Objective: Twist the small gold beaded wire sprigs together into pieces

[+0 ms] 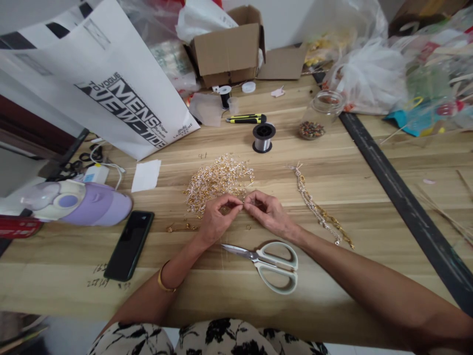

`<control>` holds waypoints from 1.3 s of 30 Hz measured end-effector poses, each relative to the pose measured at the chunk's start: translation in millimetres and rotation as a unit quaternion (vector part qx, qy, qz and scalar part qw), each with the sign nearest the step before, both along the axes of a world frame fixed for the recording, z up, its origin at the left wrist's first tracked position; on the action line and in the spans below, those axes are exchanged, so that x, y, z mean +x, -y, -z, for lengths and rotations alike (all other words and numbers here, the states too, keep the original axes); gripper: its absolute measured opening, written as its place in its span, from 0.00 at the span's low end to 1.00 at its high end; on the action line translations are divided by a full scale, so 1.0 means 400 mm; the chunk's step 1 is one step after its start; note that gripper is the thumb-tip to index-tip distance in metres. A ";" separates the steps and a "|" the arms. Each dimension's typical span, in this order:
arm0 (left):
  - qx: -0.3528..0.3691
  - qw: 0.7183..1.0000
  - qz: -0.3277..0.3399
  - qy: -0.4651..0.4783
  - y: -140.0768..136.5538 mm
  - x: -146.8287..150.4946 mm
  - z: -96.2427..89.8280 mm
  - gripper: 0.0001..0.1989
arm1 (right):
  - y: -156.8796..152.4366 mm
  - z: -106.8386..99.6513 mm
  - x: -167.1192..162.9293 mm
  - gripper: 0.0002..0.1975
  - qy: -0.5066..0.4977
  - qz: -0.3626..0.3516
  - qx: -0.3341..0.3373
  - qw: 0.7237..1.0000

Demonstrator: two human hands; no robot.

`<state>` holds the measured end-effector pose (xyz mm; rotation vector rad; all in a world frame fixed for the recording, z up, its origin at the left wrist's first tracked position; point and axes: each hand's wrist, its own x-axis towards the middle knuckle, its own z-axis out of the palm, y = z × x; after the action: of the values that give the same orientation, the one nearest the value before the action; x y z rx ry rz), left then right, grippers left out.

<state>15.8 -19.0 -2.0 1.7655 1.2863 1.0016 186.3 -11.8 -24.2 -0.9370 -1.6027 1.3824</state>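
Observation:
My left hand (pixel 219 217) and my right hand (pixel 268 212) meet fingertip to fingertip in the middle of the table. Both are closed in a pinch; whatever lies between the fingers is too small to make out. Just beyond them spreads a pile of small gold and silver jewelry pieces (pixel 216 180). A small ring (pixel 248 227) lies on the wood below my fingers. Nearer to me rest scissors with pale handles (pixel 275 266), their blades pointing left. To the right, gold and silver chains (pixel 314 207) are stretched out on the table.
A spool of wire (pixel 263 138), a yellow-black utility knife (pixel 246 119) and a jar of beads (pixel 314 123) stand or lie behind the pile. At left are a phone (pixel 129 245), a purple bottle (pixel 92 203) and a white paper bag (pixel 121 84). Cardboard box (pixel 227 49) at the back.

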 end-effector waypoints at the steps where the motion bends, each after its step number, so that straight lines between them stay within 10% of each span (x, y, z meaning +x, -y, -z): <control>1: -0.002 1.000 0.001 -0.004 0.000 0.000 -0.001 0.03 | 0.000 0.000 0.000 0.10 0.003 0.001 0.002 1.000; 26: -0.010 0.999 0.030 -0.030 -0.002 -0.007 -0.008 0.09 | 0.009 -0.005 -0.001 0.07 0.023 -0.019 0.032 0.999; 39: 0.033 0.999 0.019 0.030 -0.007 -0.008 -0.010 0.06 | 0.001 -0.011 0.005 0.12 -0.018 0.105 0.019 0.994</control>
<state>12.5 -16.1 2.0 1.7891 1.1910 1.0792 188.2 -12.2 -19.7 -1.0210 -1.4533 1.2120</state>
